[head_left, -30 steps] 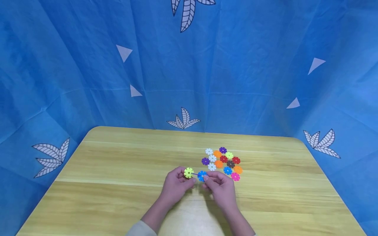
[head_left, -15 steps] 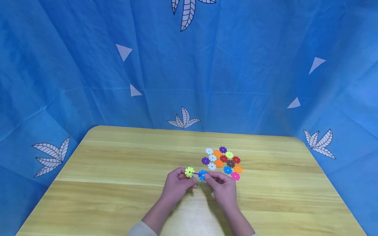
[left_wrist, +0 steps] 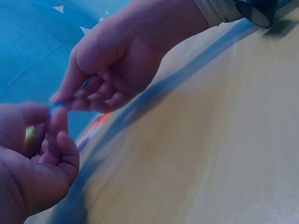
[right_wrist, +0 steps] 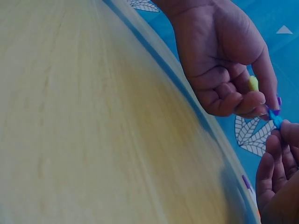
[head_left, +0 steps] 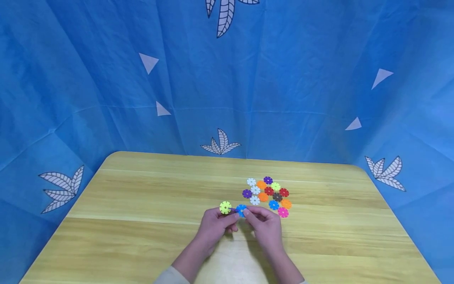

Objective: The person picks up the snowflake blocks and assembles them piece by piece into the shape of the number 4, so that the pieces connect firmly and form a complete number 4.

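Observation:
Near the table's middle, three notched interlocking discs are joined in a row. A yellow-green disc [head_left: 225,207] is at the left, a purple disc [head_left: 232,209] stands edge-on between, and a blue disc [head_left: 241,210] is at the right. My left hand [head_left: 214,228] pinches the purple disc, its thumb tip close to the blue one. With thumb and fingers my right hand [head_left: 267,229] grips the right side of the blue disc. Fingers hide much of the purple disc; a bit of the blue disc [right_wrist: 276,120] shows between both hands in the right wrist view.
Beyond my right hand, several loose discs lie flat, among them a pink disc [head_left: 283,212], a brown disc [head_left: 277,197] and a white disc [head_left: 254,200]. The wooden table [head_left: 142,189] ends at a blue patterned curtain [head_left: 298,79].
My left hand has shifted its grip along the joined discs, its thumb now closer to the blue disc. The discs have moved slightly left. The loose discs stay put.

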Demonstrator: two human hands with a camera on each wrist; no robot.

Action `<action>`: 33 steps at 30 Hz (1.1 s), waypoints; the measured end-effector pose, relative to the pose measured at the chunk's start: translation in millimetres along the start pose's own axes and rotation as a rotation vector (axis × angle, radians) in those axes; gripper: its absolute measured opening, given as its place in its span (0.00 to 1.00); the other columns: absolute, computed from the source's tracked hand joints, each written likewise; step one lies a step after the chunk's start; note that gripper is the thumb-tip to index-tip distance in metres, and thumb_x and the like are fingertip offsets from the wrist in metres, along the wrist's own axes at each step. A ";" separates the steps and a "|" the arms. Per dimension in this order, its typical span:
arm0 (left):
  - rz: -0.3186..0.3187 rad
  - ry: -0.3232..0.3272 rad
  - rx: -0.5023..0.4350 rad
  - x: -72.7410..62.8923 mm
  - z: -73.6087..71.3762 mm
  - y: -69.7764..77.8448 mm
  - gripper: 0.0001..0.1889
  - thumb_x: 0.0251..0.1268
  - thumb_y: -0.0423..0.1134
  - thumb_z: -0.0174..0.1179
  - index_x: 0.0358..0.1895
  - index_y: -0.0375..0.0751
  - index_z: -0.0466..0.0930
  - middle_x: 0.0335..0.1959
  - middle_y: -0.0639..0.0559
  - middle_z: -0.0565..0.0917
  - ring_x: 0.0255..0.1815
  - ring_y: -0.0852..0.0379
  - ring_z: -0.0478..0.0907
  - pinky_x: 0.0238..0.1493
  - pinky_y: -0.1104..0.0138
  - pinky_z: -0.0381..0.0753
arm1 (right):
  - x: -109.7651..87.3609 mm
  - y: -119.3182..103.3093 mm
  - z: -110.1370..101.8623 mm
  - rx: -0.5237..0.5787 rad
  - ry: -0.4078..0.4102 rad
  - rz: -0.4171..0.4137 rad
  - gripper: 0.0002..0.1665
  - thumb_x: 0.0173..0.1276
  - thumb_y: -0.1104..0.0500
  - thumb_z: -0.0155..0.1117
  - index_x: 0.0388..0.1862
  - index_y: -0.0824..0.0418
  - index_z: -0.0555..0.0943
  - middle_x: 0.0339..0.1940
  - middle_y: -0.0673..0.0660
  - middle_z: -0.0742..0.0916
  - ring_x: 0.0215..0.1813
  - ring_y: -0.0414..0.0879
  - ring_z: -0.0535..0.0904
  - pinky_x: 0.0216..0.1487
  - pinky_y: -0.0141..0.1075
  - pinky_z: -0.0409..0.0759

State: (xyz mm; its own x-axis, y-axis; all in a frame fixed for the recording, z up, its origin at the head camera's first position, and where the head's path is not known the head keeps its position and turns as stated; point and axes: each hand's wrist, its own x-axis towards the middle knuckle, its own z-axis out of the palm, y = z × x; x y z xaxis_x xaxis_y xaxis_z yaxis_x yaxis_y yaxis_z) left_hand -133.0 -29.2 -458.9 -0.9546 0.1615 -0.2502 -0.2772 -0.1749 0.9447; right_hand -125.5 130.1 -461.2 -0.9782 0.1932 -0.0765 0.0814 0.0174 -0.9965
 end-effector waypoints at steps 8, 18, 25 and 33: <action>0.002 0.025 0.017 3.2 1.7 -3.9 0.11 0.60 0.37 0.71 0.41 0.32 0.84 0.31 0.39 0.84 0.24 0.57 0.80 0.31 0.67 0.82 | 0.2 1.6 0.3 -0.011 -0.030 -0.018 0.11 0.61 0.65 0.74 0.43 0.66 0.87 0.37 0.60 0.88 0.36 0.53 0.85 0.38 0.39 0.85; 0.029 0.081 0.024 4.8 4.1 -3.7 0.11 0.61 0.34 0.70 0.42 0.31 0.83 0.36 0.38 0.84 0.25 0.57 0.79 0.31 0.67 0.82 | 0.5 3.9 -4.4 -0.108 -0.030 -0.093 0.12 0.61 0.66 0.74 0.45 0.63 0.87 0.36 0.58 0.88 0.37 0.51 0.84 0.35 0.37 0.84; 0.016 0.142 0.019 6.3 4.0 -4.0 0.13 0.60 0.35 0.71 0.43 0.32 0.83 0.38 0.41 0.85 0.27 0.56 0.80 0.33 0.67 0.83 | 4.7 4.9 -25.7 -0.192 -0.003 -0.139 0.12 0.59 0.68 0.75 0.43 0.66 0.87 0.33 0.57 0.87 0.33 0.49 0.83 0.34 0.36 0.85; 0.018 0.186 0.007 6.2 1.9 0.3 0.13 0.60 0.37 0.72 0.43 0.32 0.83 0.39 0.44 0.84 0.28 0.56 0.80 0.35 0.67 0.84 | 6.2 5.4 -49.5 -0.270 0.046 -0.119 0.15 0.59 0.64 0.77 0.45 0.65 0.87 0.33 0.56 0.87 0.33 0.47 0.84 0.35 0.34 0.84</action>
State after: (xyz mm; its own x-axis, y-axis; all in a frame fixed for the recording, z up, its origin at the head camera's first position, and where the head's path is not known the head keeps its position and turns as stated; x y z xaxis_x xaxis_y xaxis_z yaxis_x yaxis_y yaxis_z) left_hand -138.8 -26.4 -459.8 -0.9633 -0.0240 -0.2675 -0.2598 -0.1690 0.9507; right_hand -121.7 180.1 -465.5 -0.9747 0.2183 0.0481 0.0206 0.3021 -0.9531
